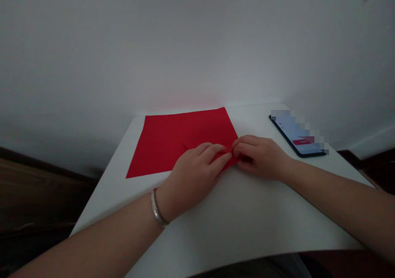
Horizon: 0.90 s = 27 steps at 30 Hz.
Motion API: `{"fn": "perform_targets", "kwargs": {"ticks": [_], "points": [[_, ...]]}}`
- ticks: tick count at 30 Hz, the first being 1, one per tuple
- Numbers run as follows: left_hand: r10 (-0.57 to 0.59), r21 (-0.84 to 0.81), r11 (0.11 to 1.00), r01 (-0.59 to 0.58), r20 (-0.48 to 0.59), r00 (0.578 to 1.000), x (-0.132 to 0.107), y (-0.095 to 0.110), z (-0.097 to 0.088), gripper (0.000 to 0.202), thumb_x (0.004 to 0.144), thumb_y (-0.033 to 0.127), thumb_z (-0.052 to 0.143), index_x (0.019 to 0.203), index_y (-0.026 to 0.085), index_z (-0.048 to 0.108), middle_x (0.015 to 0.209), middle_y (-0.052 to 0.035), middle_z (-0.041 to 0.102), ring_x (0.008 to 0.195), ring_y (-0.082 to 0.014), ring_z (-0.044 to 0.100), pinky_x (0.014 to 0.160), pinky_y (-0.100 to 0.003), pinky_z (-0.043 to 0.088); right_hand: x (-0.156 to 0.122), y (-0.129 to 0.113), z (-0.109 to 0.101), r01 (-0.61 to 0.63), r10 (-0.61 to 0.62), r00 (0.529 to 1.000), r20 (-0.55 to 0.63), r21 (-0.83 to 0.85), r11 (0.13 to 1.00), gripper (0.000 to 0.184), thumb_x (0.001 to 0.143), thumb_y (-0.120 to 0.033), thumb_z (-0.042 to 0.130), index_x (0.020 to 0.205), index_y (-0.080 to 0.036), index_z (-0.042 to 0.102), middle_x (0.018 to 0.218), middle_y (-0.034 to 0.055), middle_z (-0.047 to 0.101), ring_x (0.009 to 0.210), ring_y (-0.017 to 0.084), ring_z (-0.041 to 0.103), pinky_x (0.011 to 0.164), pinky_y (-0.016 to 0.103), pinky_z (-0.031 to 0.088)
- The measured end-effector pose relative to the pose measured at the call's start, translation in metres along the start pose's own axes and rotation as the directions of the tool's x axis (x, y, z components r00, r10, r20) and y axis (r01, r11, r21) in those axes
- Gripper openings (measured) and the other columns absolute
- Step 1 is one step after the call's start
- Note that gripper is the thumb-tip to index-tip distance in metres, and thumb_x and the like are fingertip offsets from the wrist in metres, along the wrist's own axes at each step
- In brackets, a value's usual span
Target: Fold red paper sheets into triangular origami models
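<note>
A sheet of red paper [173, 142] lies on the white table, its far edge close to the wall. My left hand [199, 173] rests over the sheet's near right part, fingers closed together on the paper near that corner. Right beside those fingertips, my right hand [257, 156] pinches the near right corner, which looks bent or folded. A short crease line shows just left of my left fingers. Both hands hide most of the corner, so its exact shape is not visible. A silver bracelet [157, 210] circles my left wrist.
A phone [298, 136] with its screen lit lies to the right of the paper, partly blurred out. Behind the white table [247, 216] stands a pale wall [191, 43]. Dark wooden furniture [37, 187] is at the left, beyond the table's side edge.
</note>
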<state>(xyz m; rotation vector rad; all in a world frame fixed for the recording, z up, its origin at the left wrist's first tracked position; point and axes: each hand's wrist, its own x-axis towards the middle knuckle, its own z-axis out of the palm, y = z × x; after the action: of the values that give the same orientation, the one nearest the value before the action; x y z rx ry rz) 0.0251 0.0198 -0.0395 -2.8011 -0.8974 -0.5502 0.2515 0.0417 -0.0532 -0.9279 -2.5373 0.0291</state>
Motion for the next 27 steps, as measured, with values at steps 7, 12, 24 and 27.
{"fn": "perform_targets", "kwargs": {"ticks": [7,12,24,27], "points": [[0.002,0.077,0.997,-0.01,0.103,0.995,-0.0055,-0.0009,0.0063,0.041,0.09,0.01,0.047,0.132,0.009,0.049,0.133,-0.0135,0.057,0.117,-0.025,0.056,0.093,-0.039,0.052,0.0011,0.001,-0.0002,0.029,-0.029,0.999,0.018,0.006,1.0,0.008,0.08,-0.018,0.054,0.087,-0.021,0.056,0.098,0.006,0.068,0.088,0.02,0.062,0.075,0.032,0.049],[-0.051,0.049,0.998,0.045,0.125,0.991,-0.0085,-0.0001,0.0045,0.044,0.09,0.009,0.046,0.134,0.013,0.048,0.135,-0.0104,0.056,0.119,-0.0239,0.055,0.095,-0.039,0.052,-0.001,0.0035,-0.0012,-0.068,0.068,0.996,0.065,0.006,0.998,0.017,0.078,-0.016,0.053,0.094,-0.021,0.054,0.102,0.0073,0.067,0.093,0.021,0.062,0.079,0.035,0.05],[-0.114,0.019,0.993,0.113,0.159,0.981,-0.0049,0.0018,0.0059,0.041,0.091,0.018,0.046,0.132,0.015,0.05,0.132,-0.01,0.058,0.118,-0.0284,0.055,0.098,-0.05,0.046,0.0004,0.0055,-0.0004,-0.089,0.069,0.99,0.123,0.164,0.982,0.015,0.083,-0.024,0.058,0.098,-0.022,0.058,0.096,0.0058,0.066,0.088,0.02,0.06,0.079,0.035,0.048],[-0.119,0.034,0.993,0.115,0.187,0.975,-0.0061,0.0015,0.0066,0.04,0.091,0.012,0.044,0.13,0.014,0.05,0.132,-0.0102,0.058,0.117,-0.028,0.056,0.095,-0.049,0.049,-0.0006,0.0073,-0.0034,-0.093,0.069,0.989,0.131,0.194,0.976,0.017,0.082,-0.024,0.058,0.099,-0.021,0.058,0.096,0.0059,0.067,0.088,0.02,0.06,0.079,0.035,0.048]]}}
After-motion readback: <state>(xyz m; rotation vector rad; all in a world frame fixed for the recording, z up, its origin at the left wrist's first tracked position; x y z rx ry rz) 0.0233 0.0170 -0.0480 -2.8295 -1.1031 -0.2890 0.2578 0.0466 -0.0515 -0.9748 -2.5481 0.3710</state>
